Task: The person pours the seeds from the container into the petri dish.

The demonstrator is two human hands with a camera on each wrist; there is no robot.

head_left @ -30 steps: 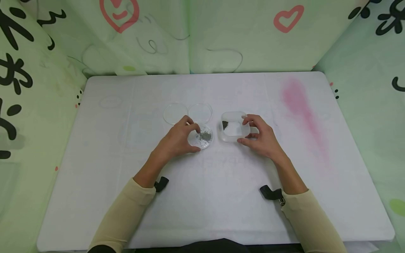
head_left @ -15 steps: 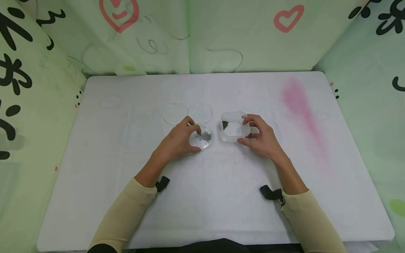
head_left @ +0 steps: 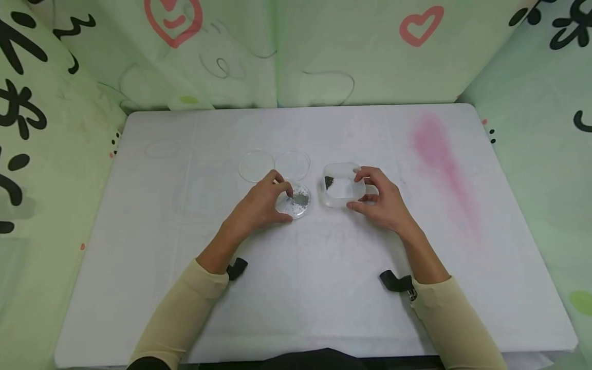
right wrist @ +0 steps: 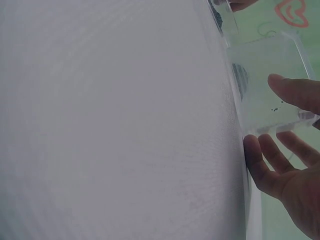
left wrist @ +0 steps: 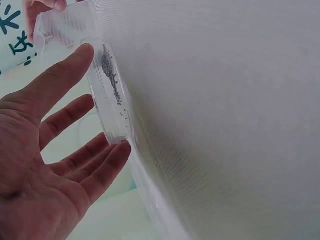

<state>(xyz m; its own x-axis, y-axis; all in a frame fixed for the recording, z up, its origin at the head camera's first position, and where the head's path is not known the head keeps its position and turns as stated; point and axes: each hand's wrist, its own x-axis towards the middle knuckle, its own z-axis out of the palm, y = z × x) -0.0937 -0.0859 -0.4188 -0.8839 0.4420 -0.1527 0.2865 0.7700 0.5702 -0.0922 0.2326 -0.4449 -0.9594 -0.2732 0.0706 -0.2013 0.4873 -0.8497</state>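
My left hand [head_left: 261,204] holds a clear round petri dish [head_left: 309,201] between thumb and fingers. Dark grey granules [head_left: 301,198] are heaped in its middle, with some scattered around. In the left wrist view the thumb lies at one end of the dish and fingertips at the other. A translucent squarish plastic box [head_left: 341,168] stands just right of the dish. My right hand [head_left: 381,199] grips the box's right side, thumb in front and fingers behind. Dark granules [head_left: 329,182] are piled in the box's left corner; a few specks show through its wall in the right wrist view.
Two clear round dishes or lids [head_left: 256,165] lie side by side behind the petri dish, near the left fingers. A white cloth covers the table [head_left: 296,298], with a pink stain [head_left: 432,136] at the back right. Green printed sheets [head_left: 319,56] wall the back and both sides.
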